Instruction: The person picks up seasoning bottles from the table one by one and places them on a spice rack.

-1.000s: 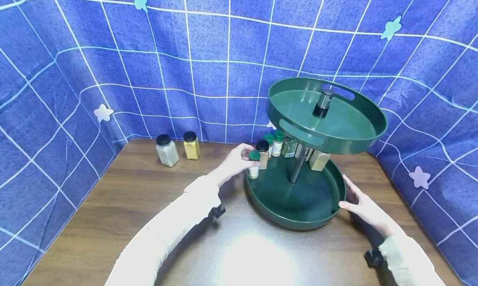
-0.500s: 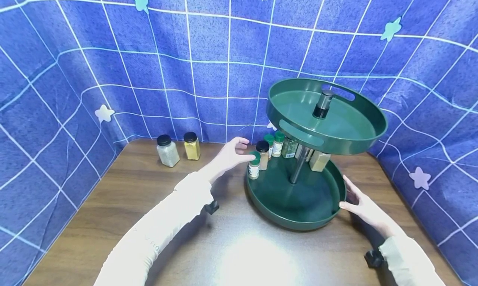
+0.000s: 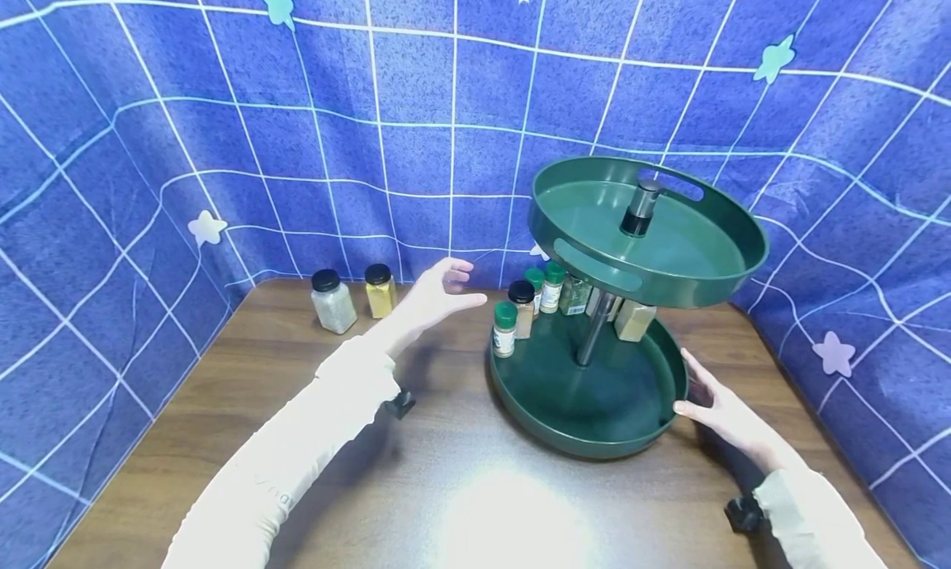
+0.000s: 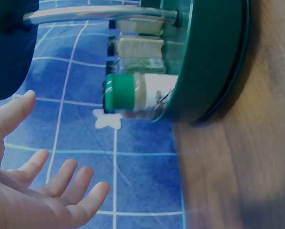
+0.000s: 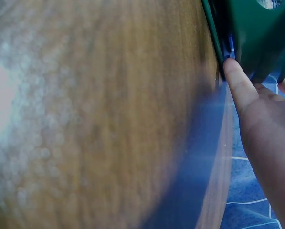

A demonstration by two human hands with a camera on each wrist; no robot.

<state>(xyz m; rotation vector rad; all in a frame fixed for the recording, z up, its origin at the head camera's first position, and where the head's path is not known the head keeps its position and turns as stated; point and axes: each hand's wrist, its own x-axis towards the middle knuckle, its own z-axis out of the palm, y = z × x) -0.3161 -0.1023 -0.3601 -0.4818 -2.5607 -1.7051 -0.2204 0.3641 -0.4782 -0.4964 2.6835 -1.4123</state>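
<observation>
My left hand (image 3: 431,301) hovers over the table, left of a two-tier green turntable rack (image 3: 587,445), fingers spread and holding nothing. Nearest to it, at the left edge of the lower tray, stands a green-capped spice jar (image 3: 504,338); in the left wrist view this jar (image 4: 156,90) is apart from the fingers (image 4: 68,176). Behind it on the same tray are a black-capped jar (image 3: 522,317), more green-capped jars (image 3: 552,292) and a beige container (image 3: 635,320). My right hand (image 3: 716,408) touches the lower tray's right outer side with extended thumb and fingers (image 5: 240,86).
The rack's upper tray (image 3: 691,239) overhangs the back of the lower one, joined by a metal post (image 3: 593,338). Two black-capped jars, one pale (image 3: 333,305) and one yellow (image 3: 381,292), stand at the table's back left. A blue patterned curtain (image 3: 416,164) surrounds the wooden table (image 3: 334,420).
My left hand has let go of the green-capped spice jar and drawn back to the left, its fingers spreading. The jar stays on the lower tray. My right hand has not moved.
</observation>
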